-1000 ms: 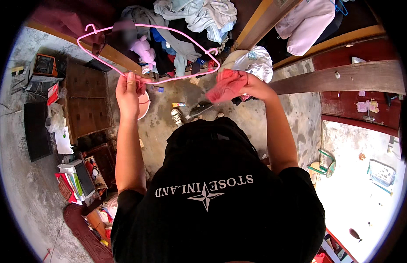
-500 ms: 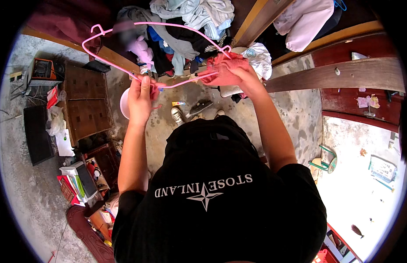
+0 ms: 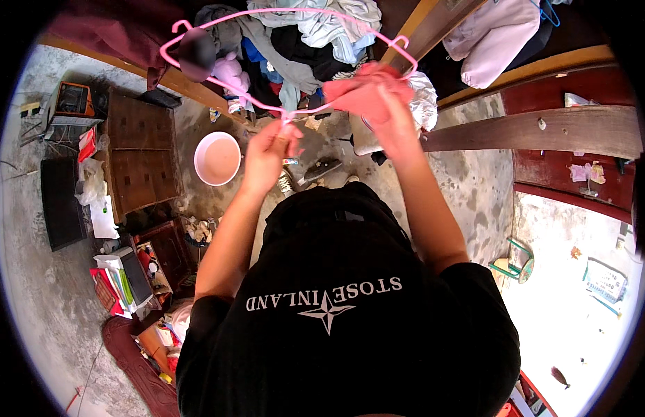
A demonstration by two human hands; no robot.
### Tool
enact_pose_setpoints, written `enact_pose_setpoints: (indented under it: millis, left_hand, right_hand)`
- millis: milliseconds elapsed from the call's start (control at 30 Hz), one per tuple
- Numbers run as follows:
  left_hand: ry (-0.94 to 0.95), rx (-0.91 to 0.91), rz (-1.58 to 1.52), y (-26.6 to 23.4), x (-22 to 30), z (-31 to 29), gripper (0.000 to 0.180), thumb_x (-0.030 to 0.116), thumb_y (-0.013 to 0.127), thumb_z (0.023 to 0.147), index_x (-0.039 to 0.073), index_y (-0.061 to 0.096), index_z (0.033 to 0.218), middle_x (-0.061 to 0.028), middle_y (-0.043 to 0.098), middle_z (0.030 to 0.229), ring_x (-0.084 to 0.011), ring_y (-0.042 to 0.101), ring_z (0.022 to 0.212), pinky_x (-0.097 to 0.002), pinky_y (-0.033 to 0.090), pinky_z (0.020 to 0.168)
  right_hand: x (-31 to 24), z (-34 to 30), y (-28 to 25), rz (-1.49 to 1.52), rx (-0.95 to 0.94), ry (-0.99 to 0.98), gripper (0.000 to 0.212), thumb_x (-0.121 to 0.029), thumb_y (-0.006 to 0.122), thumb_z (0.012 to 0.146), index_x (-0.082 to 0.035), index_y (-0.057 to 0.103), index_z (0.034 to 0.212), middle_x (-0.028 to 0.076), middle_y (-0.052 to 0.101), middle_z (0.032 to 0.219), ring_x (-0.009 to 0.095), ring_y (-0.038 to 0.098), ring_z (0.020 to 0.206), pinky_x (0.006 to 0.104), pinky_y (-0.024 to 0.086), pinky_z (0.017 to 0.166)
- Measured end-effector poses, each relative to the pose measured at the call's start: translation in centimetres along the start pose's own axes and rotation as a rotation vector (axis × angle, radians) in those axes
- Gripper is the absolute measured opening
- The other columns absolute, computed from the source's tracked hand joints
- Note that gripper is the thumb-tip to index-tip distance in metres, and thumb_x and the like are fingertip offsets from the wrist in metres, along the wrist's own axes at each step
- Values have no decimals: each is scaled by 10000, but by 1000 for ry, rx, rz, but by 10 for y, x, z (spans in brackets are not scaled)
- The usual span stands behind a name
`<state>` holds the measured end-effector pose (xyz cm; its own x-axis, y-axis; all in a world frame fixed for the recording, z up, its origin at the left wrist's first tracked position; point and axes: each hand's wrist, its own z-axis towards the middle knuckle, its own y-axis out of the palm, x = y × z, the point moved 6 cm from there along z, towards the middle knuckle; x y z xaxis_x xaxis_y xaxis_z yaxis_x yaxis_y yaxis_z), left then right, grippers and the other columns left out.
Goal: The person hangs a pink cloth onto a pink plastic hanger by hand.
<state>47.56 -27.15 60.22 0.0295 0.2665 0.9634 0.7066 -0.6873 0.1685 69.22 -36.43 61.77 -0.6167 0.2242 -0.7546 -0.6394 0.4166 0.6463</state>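
A pink plastic clothes hanger [image 3: 286,115] is held up in front of me, its neck pointing toward my body. My left hand [image 3: 268,153] closes around that neck. A coral-red cloth [image 3: 362,92] lies against the right part of the hanger, partly covering its near bar. Gripped in my right hand [image 3: 393,125] is this cloth; the hand is somewhat blurred and its fingertips are partly hidden. Beyond the hanger lies a heap of mixed clothes [image 3: 294,59], with a pink plush toy [image 3: 230,75] beside it.
A white basin [image 3: 197,161] with pinkish contents stands on the floor left of my left arm. A wooden beam [image 3: 531,128] crosses at the right. Pale pink clothing [image 3: 485,42] hangs at the far right, and a brown wooden cabinet [image 3: 140,149] stands at the left.
The hanger has shifted right and farther from me. My left hand has moved right, onto its neck. My right hand and the cloth have moved slightly right, and more of the basin shows.
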Motion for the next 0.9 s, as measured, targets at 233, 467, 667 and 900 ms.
enact_pose_setpoints:
  millis: [233,467,667,900]
  left_hand:
    - [119,37,-79,32,2,16,238,168,486,1072,18,620,944,16,526,711,-79,467,658,-249,429,641]
    - [192,102,-60,49,36,26,260,179,493,1069,24,630,912,-4,590,696,-81,497,650,-246,402,628]
    - [140,47,35,37,33,28,266,194,518,1056,15,644,907,-15,584,687,-89,508,636,-247,423,634]
    - [-86,-35,-9,-1,9,13,277,223,529,1053,20,640,900,8,517,657,-76,454,599,-237,403,601]
  right_hand:
    - [21,1,51,-76,-100,-52,325,-86,615,935,-15,591,1252,76,650,1204,196,649,1109,355,518,949]
    - [29,8,56,138,-97,22,338,-181,622,983,-42,572,1287,78,648,1230,204,638,1129,359,511,959]
    - [-16,18,52,31,-142,-65,330,-198,589,987,-18,567,1264,146,704,1151,258,678,1095,382,516,974]
    - [-74,40,-40,50,195,-217,360,-138,683,932,-39,602,1268,90,682,1188,216,653,1127,381,525,981]
